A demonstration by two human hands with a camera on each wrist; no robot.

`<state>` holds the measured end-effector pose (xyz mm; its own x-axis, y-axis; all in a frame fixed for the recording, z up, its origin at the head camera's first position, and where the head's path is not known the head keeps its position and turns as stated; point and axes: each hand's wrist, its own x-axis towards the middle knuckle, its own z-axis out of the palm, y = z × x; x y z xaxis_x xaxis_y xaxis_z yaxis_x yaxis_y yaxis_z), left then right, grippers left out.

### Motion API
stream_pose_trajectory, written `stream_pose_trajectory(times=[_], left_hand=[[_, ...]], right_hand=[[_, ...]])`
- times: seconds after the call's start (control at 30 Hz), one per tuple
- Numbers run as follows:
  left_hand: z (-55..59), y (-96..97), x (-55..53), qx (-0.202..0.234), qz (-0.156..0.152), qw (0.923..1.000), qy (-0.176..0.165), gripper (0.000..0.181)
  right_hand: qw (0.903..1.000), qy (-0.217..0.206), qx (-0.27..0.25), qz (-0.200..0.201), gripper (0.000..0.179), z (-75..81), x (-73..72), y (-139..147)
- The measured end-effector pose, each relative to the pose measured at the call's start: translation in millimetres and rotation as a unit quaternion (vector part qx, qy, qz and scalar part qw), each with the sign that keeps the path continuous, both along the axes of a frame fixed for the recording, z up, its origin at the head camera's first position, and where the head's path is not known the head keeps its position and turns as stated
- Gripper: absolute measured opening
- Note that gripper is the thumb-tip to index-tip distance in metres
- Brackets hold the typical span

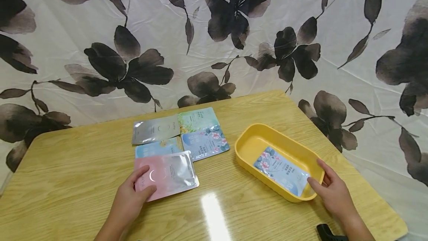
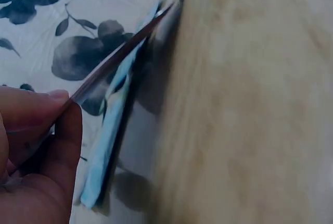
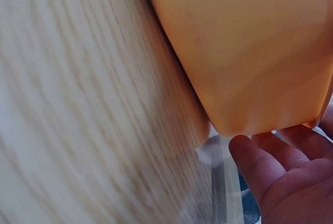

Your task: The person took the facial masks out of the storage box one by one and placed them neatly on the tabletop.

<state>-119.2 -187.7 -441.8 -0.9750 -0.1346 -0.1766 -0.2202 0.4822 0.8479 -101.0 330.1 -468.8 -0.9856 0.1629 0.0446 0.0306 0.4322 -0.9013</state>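
My left hand [image 1: 127, 198] pinches the left edge of a pink and silver face mask packet [image 1: 180, 174], thumb on top. In the left wrist view the packet [image 2: 114, 57] appears edge-on, tilted above a light blue packet [image 2: 106, 146]. With my right hand [image 1: 336, 196] I grip the near right end of a yellow plastic tray [image 1: 251, 146], thumb at the rim and fingers along the outside. The right wrist view shows fingertips of that hand [image 3: 291, 177] against the tray's outer wall [image 3: 250, 52]. Inside the tray lies a blue floral mask packet [image 1: 284, 172].
Behind the pink packet lie a silvery packet [image 1: 155, 130], a green one [image 1: 198, 119], a partly covered light blue one [image 1: 162, 146] and another blue floral one [image 1: 205, 142]. The wooden table [image 1: 77, 159] ends at a flowered cloth [image 1: 187, 10]. A black object [image 1: 329, 233] is at the bottom edge.
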Motion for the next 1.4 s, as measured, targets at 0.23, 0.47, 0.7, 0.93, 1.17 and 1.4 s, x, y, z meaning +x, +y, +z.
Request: stream_pose_trajectory(times=[0.23, 0.47, 0.7, 0.93, 1.17, 1.4], left_hand=[[-8.5, -7.1, 3.9, -0.036, -0.002, 0.9988, -0.033, 0.068], [-14.3, -9.5, 5.0, -0.088, -0.017, 0.9956, -0.028, 0.067], [-15.1, -8.0, 8.2, -0.178, -0.057, 0.9822, 0.021, 0.066], [-4.5, -7.9, 7.6, -0.263, -0.088, 0.9605, 0.024, 0.068], [18.5, -5.6, 6.7, -0.322, -0.105, 0.9406, 0.027, 0.067], [41.3, 30.6, -7.5, -0.271, -0.153, 0.9429, 0.118, 0.058]], right_hand=[[0.9999, -0.013, 0.008, 0.0, 0.078, -0.8, 0.6, 3], [0.9999, -0.014, 0.005, -0.003, 0.077, -1.7, 1.3, 3], [0.9999, -0.011, 0.002, -0.002, 0.077, -1.5, 0.6, 4], [0.9999, -0.015, 0.006, -0.003, 0.076, -3.7, 0.3, 5], [1.0, -0.001, 0.008, -0.004, 0.076, -2.2, -0.8, 4], [1.0, 0.002, -0.001, 0.001, 0.076, -2.3, -1.3, 4]])
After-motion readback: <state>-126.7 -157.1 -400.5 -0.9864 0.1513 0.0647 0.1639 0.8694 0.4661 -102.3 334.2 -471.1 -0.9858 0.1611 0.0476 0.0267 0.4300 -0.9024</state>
